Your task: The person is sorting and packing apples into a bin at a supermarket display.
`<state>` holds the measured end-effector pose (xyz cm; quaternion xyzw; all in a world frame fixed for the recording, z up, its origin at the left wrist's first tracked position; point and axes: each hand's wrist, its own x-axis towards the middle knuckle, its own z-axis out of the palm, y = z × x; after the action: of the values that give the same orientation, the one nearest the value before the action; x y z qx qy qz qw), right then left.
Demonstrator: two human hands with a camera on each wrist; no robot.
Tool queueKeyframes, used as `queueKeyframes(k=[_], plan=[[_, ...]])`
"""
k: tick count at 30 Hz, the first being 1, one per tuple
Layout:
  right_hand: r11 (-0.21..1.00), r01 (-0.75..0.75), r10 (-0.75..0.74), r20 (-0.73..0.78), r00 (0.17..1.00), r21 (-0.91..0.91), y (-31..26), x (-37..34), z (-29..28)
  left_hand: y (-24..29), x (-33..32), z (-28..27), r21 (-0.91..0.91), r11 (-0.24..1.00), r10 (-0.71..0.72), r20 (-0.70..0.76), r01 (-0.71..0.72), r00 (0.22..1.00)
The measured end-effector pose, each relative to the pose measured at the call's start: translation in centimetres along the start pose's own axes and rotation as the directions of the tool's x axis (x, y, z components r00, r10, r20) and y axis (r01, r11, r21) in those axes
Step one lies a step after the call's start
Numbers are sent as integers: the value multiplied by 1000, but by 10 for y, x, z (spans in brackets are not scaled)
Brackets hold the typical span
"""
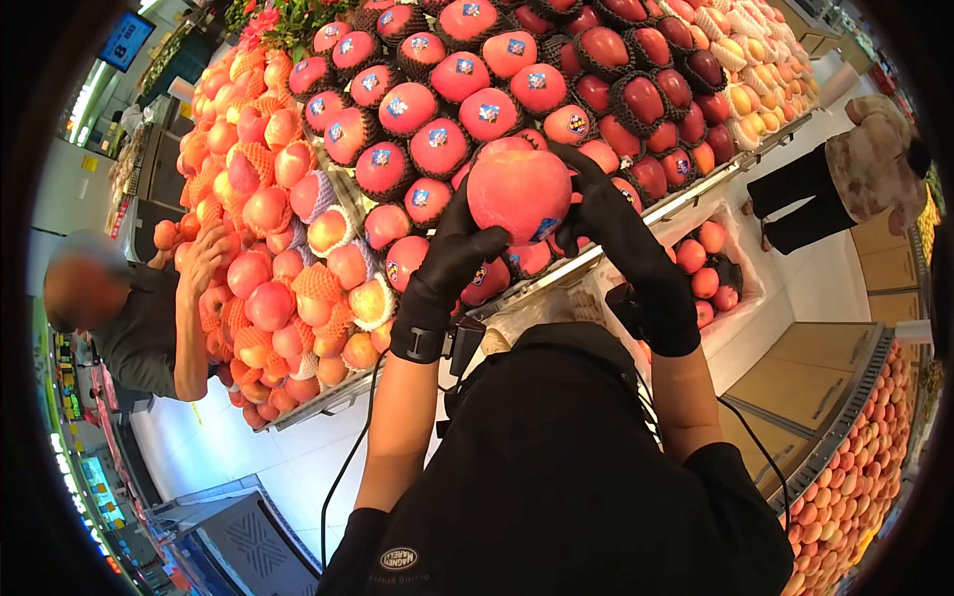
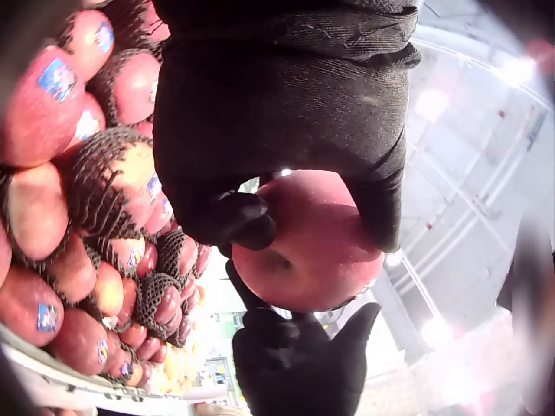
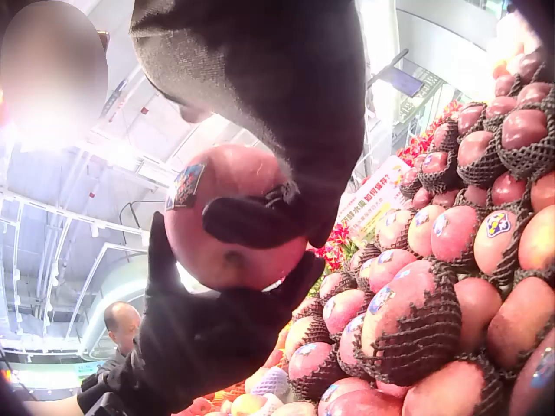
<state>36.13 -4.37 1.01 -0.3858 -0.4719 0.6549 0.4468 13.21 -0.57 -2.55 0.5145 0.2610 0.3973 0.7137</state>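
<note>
Apple: held between 2 hands in front of the netted apples (image 1: 463,76) on the counter (image 1: 686,203)
Left hand (image 1: 452,250): clamped on the apple (image 1: 519,191), thumb against its side
Right hand (image 1: 624,233): fingers bent onto the other side
Good handling: support the weight from below, turn slowly with light finger pads to limit bruising; probably best kept low over the stack
Inspection: tilt the hollow and the skin beneath the fingers towards the light
Apple sticker (image 1: 544,229): blue, print too small to read
Shirt logo (image 1: 399,558): "MAGNETI MARELLI", partly legible
Sign (image 3: 381,201): Chinese characters, including "水果"
</note>
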Motion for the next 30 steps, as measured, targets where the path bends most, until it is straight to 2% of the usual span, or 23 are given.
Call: queueKeyframes(k=[1,2,4,5,6,7,9,10,13,18,19,21,23,24,25,27,30], plan=[[998,-14,14,-1,1000,-54,-6,0,5,-3,-1,0,-91,996,-2,11,3,1000],[985,0,-3,-15,1000,-170,-16,-3,16,-7,-2,1,-80,996,-32,-29,30,999],[924,117,-126,-2,992,-363,-22,-4,24,-14,-5,1,-63,994,-93,-110,86,990],[871,220,-229,34,973,-438,-19,-3,23,-17,-4,-2,-256,954,-172,-37,157,984],[801,320,-326,79,942,-506,-15,0,22,-20,-1,-7,-432,871,-234,49,232,971],[777,359,-372,83,924,-518,-7,5,21,-21,0,-9,-585,751,-275,145,307,950],[722,434,-461,93,883,-539,11,16,18,-21,1,-6,-459,844,-271,84,279,959],[749,408,-441,65,895,-522,12,18,17,-21,2,-5,-389,882,-266,56,266,962],[823,317,-377,-37,925,-471,12,18,19,-26,3,-17,-321,875,-345,110,362,932],[917,137,-237,-235,943,-375,25,21,6,-2,-2,-6,-97,903,-419,28,420,908],[927,138,-226,-225,948,-349,28,21,3,5,-3,-2,-52,901,-431,8,431,902],[945,139,-205,-205,957,-296,30,20,-2,21,-1,15,77,926,-355,-153,369,922],[968,114,-160,-200,967,-223,33,19,0,24,0,22,150,941,-276,-178,303,945],[977,100,-138,-200,970,-186,34,18,3,24,-2,24,151,953,-244,-129,263,961],[958,69,-126,-194,973,-277,30,14,6,21,-1,26,150,952,-246,-136,266,960],[961,-28,-33,-214,976,-275,15,10,17,17,0,31,146,951,-250,-151,271,956],[980,33,-57,-114,992,-197,27,5,-1,-8,0,14,160,938,-275,-191,306,942]])
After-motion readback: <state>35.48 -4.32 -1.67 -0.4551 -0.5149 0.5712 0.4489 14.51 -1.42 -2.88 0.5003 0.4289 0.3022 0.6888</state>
